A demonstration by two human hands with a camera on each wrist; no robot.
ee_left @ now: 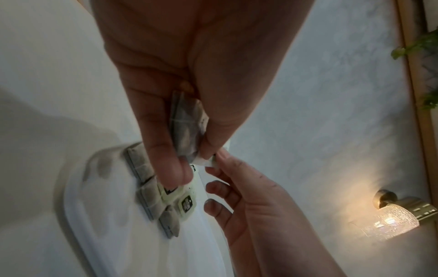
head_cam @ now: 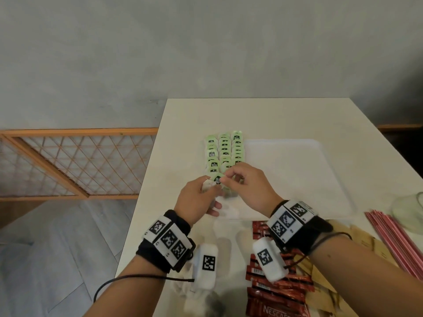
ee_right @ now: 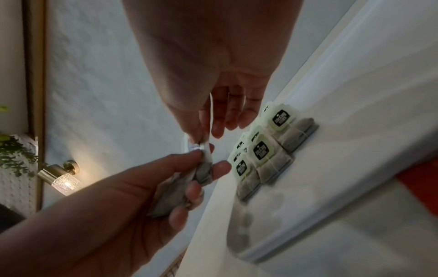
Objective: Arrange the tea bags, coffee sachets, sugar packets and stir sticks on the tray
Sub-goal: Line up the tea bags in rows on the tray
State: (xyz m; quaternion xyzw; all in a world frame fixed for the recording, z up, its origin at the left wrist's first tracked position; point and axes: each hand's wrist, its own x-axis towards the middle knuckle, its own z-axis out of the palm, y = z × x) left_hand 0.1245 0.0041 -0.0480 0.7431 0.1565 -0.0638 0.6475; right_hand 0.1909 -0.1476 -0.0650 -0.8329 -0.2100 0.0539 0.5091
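- Above the near left corner of the white tray (head_cam: 297, 156), both hands meet over one tea bag (head_cam: 217, 179): a soft, grey, pillow-shaped paper pouch with a pale green square tag printed with a black label.
- The left hand (head_cam: 196, 197) clasps the pouch between thumb and curled fingers; in the left wrist view the pouch (ee_left: 187, 127) shows a stitched cross seam and looks slightly crumpled.
- The right hand (head_cam: 249, 186) pinches the tag end with thumb and forefinger, the other fingers loosely spread.
- Rows of tea bags (head_cam: 224, 152) lie along the tray's left edge in three overlapping columns, green tags uppermost, like shingles.
- The tray is smooth, shallow and rectangular with rounded corners, set on a cream matte table (head_cam: 251, 115).
- Glossy red coffee sachets (head_cam: 274, 291), long and narrow, are heaped on the table near the person, off the tray.
- Brown paper sugar packets (head_cam: 366, 241) lie just right of them.
- Thin pink stir sticks (head_cam: 393, 239) lie in a straight bundle at the right edge, beside a clear glass jar (head_cam: 409, 211).
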